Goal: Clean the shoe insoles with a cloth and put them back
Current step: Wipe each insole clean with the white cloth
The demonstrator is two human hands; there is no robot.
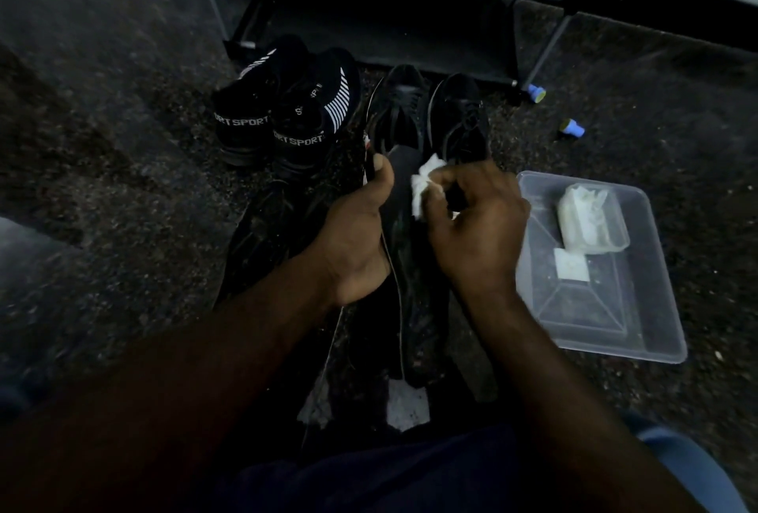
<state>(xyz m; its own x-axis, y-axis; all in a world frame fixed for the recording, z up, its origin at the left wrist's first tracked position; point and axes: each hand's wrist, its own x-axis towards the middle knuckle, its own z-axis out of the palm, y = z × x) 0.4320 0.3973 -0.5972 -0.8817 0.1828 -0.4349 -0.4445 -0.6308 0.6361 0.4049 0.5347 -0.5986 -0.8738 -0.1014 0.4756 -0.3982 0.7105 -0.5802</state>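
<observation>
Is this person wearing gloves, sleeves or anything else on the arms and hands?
No. The left hand and right hand are bare, without gloves. Both forearms are uncovered too; no sleeve, watch or ring shows in the dim light.

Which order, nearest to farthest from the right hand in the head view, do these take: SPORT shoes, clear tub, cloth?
1. cloth, pinched in the right hand itself.
2. clear tub, on the floor just to the hand's right.
3. SPORT shoes, well off to the left and ahead.
</observation>
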